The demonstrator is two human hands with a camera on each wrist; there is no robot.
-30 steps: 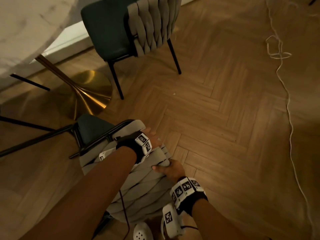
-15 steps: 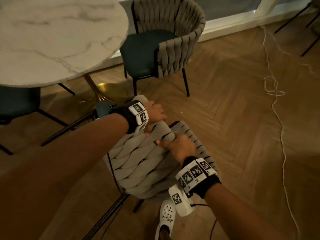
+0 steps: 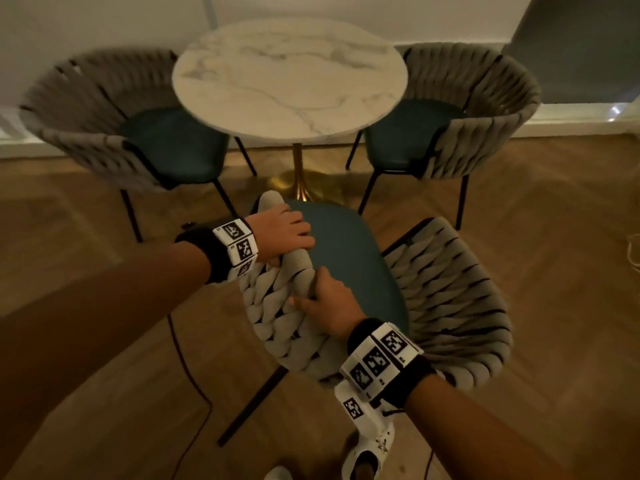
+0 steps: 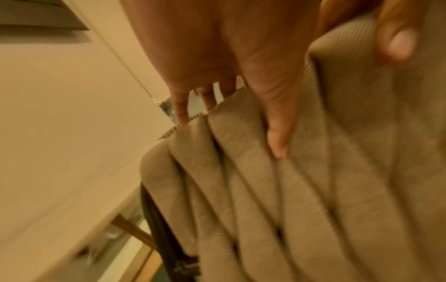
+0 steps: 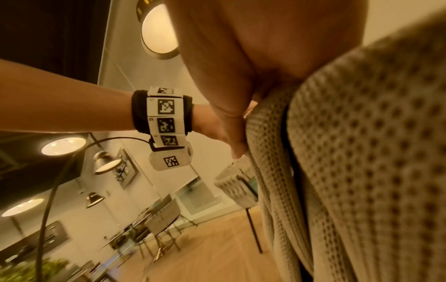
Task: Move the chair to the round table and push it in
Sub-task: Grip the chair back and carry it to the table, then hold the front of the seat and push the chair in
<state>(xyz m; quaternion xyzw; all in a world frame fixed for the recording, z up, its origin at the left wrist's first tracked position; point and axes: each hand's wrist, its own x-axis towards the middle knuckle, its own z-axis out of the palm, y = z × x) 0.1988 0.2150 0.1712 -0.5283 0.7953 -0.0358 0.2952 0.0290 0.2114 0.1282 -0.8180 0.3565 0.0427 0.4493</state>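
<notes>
On the herringbone wood floor [image 3: 554,237] sits the round table [image 3: 287,81] with its marble top and gold pedestal, flanked by two woven chairs with dark teal seats, one on the left [image 3: 114,133] and one on the right [image 3: 460,123]. Closest to the camera, just short of the table's base, is the chair [image 3: 446,299] being moved, not yet tucked under the top. Both hands have hold of its chunky woven backrest: left hand [image 3: 280,233] curled over the top edge, right hand [image 3: 329,306] wrapped round the weave just below it, thumb on the outside.
</notes>
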